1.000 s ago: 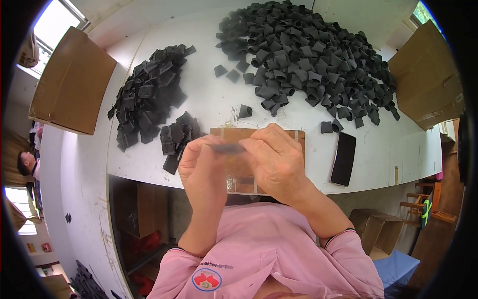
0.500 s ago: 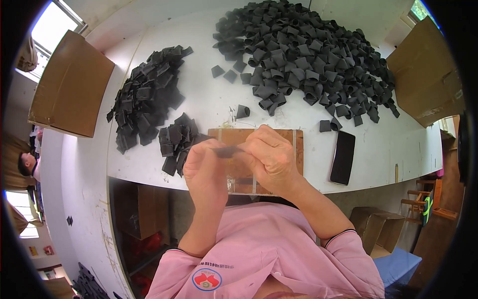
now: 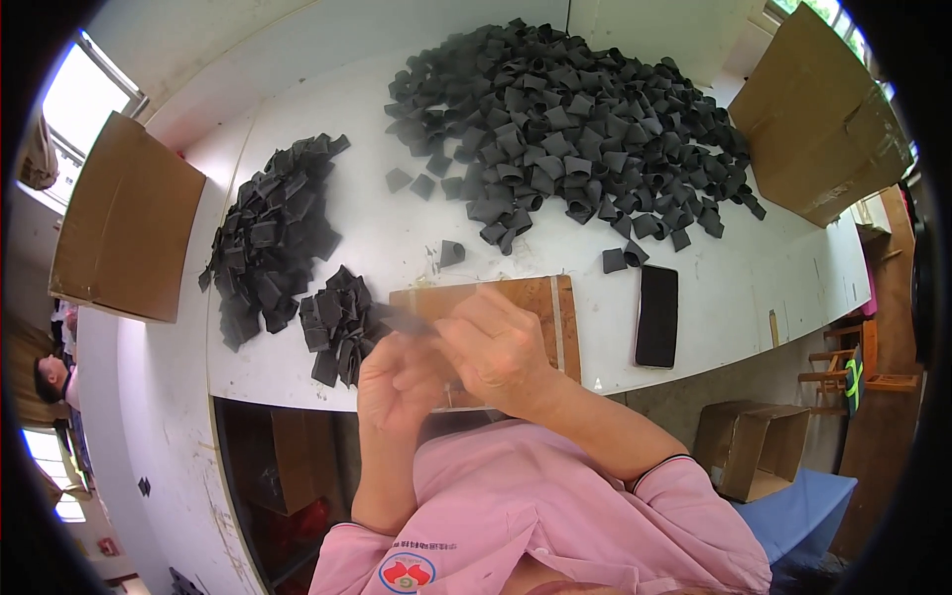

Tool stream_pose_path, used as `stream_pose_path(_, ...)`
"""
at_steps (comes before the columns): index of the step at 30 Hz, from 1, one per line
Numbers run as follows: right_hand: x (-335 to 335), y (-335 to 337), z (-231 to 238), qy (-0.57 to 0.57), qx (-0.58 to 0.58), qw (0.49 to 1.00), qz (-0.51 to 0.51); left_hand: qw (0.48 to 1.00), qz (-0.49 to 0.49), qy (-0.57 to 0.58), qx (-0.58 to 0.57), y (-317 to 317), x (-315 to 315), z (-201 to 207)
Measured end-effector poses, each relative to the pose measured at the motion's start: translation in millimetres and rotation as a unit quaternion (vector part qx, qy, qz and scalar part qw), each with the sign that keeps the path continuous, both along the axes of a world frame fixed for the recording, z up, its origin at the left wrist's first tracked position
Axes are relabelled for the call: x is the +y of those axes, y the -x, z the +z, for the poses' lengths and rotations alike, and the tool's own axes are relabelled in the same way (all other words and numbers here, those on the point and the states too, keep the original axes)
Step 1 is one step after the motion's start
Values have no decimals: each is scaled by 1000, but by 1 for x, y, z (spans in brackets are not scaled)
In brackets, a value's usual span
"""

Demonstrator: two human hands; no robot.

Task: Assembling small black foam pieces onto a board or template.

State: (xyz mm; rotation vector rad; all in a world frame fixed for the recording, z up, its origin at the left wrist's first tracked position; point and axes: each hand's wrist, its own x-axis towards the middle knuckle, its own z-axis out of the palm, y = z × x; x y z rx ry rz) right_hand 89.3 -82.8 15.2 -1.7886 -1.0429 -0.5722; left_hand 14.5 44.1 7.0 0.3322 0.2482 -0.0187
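With both our left hand point(image 3: 397, 382) and right hand point(image 3: 496, 347) pinched on the dark strip point(image 3: 402, 319), we judge a loose grip could drop it off the table point(image 3: 397, 238) edge.

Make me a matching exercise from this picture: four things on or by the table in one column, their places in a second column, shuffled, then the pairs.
Things:
1. big heap of black pieces
2. phone
3. wooden board
4. small black strip

Places:
A. held between both hands
B. far right part of the table
C. flat on the table, right of the board
D. at the table's near edge, behind the hands

Pairs: 1-B, 2-C, 3-D, 4-A
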Motion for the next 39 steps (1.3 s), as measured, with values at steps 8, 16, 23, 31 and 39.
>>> stream_pose_path(8, -29, -94, 28, -189, 451, 867, 94, 836, 121, -532, 62, -58, 6, -18)
stream_pose_path(16, -87, -42, -64, -55, 549, 834, -15, 408, 31, -909, -80, -186, 2, -82)
stream_pose_path(23, -112, -30, -73, 101, 506, 856, -15, 402, 32, -910, -98, -200, 13, -92)
stream_pose_path(31, -98, -47, -65, 100, 470, 873, 82, 789, 162, -592, 24, -121, 14, -33)
stream_pose_path(39, -80, -51, -65, 121, 467, 854, 195, 848, 262, -458, 53, -25, -7, 36)
